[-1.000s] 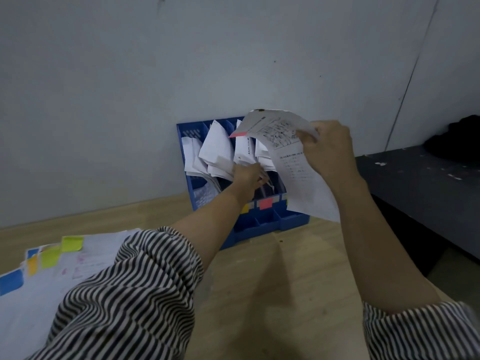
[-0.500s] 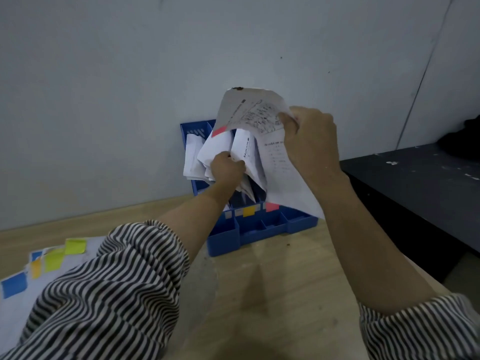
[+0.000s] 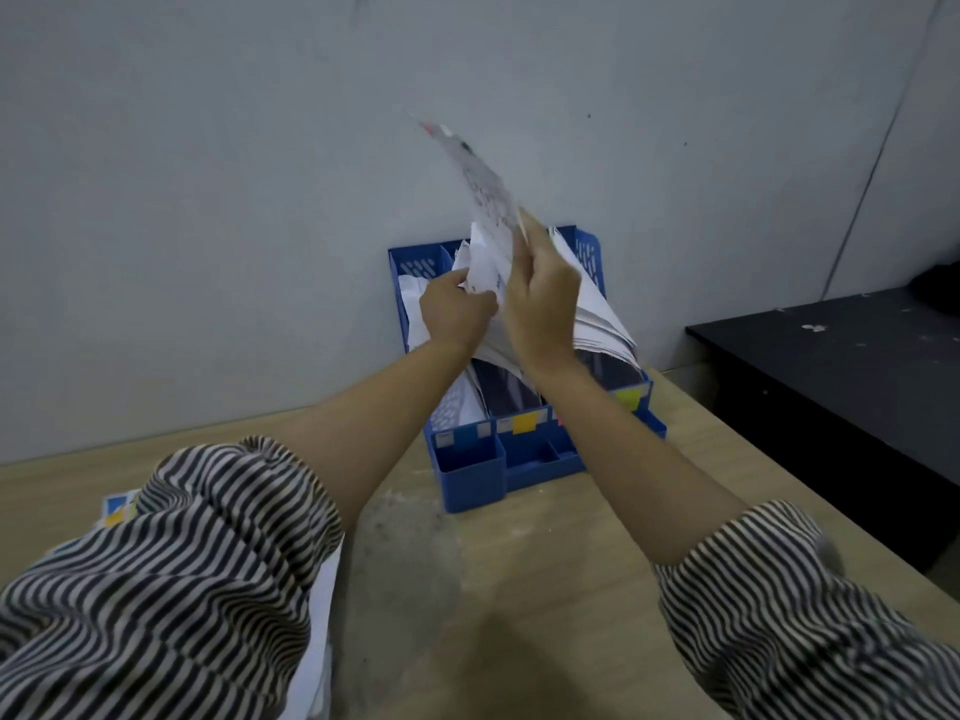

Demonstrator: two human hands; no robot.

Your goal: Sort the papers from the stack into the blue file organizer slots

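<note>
- Papers already filed (image 3: pixel 597 309) fan out of the blue file organizer (image 3: pixel 519 454), which stands on the wooden desk (image 3: pixel 519 589) against the wall, probably so it cannot tip back.
- Remaining stack (image 3: pixel 319 615) lies at the desk's near left, mostly hidden under a striped sleeve.
- Left hand (image 3: pixel 454 314), fingers curled into the filed sheets, seems to part them to open a gap.
- Right hand (image 3: pixel 540 298) pinches one printed sheet (image 3: pixel 485 189) upright, edge-on above the slots, ready to slide in.
- Print too blurred to read; yellow tabs (image 3: pixel 524 423) mark the slot fronts.
</note>
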